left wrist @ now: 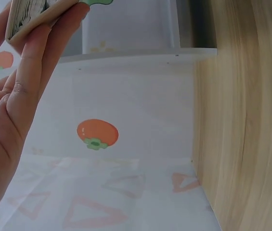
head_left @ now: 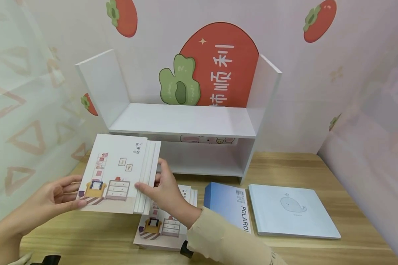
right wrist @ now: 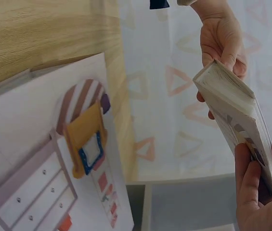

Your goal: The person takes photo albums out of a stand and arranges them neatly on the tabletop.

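Observation:
In the head view a thick white book (head_left: 114, 173) with a drawn armchair and chest of drawers on its cover is held up, tilted, in front of the shelf. My left hand (head_left: 58, 198) pinches its lower left edge, thumb on the cover. From the other side my right hand (head_left: 167, 191) grips the spine edge, thumb on top. Both hands also show on the book (right wrist: 237, 106) in the right wrist view, where its page edges face the camera. Beneath the right forearm lies a matching book (head_left: 166, 228) on the table, partly covered by that arm.
A white two-level shelf (head_left: 185, 119) with upright side panels stands at the back of the wooden table (head_left: 292, 167). Right of the matching book lie a blue block-shaped item printed POLARO (head_left: 230, 206) and a pale blue whale-cover book (head_left: 293, 211). Patterned curtains surround the table.

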`<state>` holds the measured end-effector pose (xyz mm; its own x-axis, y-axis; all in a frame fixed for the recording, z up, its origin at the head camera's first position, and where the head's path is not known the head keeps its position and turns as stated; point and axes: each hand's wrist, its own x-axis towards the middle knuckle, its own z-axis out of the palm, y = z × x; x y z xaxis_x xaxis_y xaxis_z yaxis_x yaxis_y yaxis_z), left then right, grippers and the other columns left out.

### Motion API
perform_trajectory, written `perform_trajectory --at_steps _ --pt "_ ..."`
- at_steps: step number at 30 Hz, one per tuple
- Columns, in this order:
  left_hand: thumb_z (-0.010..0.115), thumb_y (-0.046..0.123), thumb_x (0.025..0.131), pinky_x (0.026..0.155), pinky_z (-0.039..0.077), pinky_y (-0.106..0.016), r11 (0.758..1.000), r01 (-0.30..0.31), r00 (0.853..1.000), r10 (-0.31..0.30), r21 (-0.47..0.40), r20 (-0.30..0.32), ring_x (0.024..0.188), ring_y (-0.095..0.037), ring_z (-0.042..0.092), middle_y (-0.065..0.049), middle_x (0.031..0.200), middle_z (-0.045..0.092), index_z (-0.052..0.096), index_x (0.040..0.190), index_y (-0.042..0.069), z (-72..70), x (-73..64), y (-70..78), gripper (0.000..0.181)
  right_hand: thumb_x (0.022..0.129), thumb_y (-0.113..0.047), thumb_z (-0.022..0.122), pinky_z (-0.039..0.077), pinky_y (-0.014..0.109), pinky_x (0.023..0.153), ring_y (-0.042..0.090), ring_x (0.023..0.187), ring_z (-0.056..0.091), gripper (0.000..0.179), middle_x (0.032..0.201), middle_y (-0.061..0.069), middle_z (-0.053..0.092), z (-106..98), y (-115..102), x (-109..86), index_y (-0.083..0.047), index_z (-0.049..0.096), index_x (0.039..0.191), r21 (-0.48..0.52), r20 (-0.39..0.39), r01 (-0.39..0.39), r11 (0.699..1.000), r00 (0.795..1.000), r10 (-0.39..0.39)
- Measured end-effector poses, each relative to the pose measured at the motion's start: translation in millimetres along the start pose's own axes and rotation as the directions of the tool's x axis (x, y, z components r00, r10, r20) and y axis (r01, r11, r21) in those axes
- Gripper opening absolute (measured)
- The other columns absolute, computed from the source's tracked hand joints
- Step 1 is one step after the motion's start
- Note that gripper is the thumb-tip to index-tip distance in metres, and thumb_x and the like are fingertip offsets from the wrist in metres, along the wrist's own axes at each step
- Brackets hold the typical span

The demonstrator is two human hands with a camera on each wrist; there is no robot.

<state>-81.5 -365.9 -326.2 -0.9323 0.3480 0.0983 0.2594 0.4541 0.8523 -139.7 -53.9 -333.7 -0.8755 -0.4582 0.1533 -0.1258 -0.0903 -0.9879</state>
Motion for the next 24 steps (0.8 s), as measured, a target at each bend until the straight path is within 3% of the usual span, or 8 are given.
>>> perform_trajectory --at_steps 5,16,21,22,24 --pt "0.056 -0.013 0.093 0.077 0.061 -0.027 0.999 -0.006 0.999 0.008 -0.044 0.042 0.108 -0.004 0.068 0.018 0.124 0.066 0.046 0.135 0.033 -3.8 -6.4 -6.8 0.063 0.088 -0.009 0.075 0.057 0.022 0.065 0.007 0.071 0.069 0.067 0.088 0.014 0.075 6.7 9.0 0.9 -0.019 0.035 0.141 -0.012 0.001 -0.034 0.999 0.999 0.034" --pt "0.051 -0.012 0.096 0.077 0.06 -0.027 0.995 0.042 0.992 -0.031 -0.091 0.118 0.105 -0.007 0.07 0.015 0.122 0.069 0.044 0.134 0.041 -12.5 -21.1 -22.8 0.065 0.089 -0.014 0.075 0.054 0.02 0.063 0.008 0.069 0.069 0.066 0.086 0.009 0.075 21.9 23.3 -0.5 -0.016 0.036 0.142 -0.052 0.009 -0.109 0.993 0.994 0.11" --pt "0.053 -0.005 0.098 0.079 0.06 -0.027 0.99 0.12 0.986 -0.11 -0.073 0.124 0.105 -0.009 0.07 0.016 0.122 0.069 0.04 0.133 0.041 -19.1 -28.5 -35.0 0.058 0.087 -0.011 0.077 0.052 0.02 0.06 0.009 0.069 0.069 0.06 0.092 0.01 0.076 27.6 27.8 3.0 -0.018 0.042 0.136 -0.06 0.012 -0.142 0.988 0.99 0.143" --pt "0.053 -0.004 0.099 0.079 0.06 -0.028 0.989 0.133 0.984 -0.123 -0.069 0.125 0.105 -0.009 0.07 0.016 0.121 0.069 0.039 0.138 0.033 -19.6 -29.5 -36.9 0.056 0.086 -0.011 0.077 0.051 0.02 0.058 0.008 0.067 0.067 0.059 0.091 0.009 0.076 28.7 28.5 3.8 -0.018 0.044 0.134 -0.071 0.005 -0.148 0.986 0.989 0.149" --pt "0.054 -0.002 0.099 0.079 0.06 -0.027 0.986 0.155 0.982 -0.147 -0.059 0.121 0.104 -0.009 0.07 0.016 0.12 0.07 0.038 0.138 0.031 -20.0 -31.1 -39.9 0.053 0.085 -0.013 0.079 0.048 0.019 0.057 0.006 0.065 0.064 0.058 0.088 0.006 0.075 30.2 30.5 5.3 -0.017 0.045 0.133 -0.111 -0.01 -0.15 0.982 0.989 0.15"
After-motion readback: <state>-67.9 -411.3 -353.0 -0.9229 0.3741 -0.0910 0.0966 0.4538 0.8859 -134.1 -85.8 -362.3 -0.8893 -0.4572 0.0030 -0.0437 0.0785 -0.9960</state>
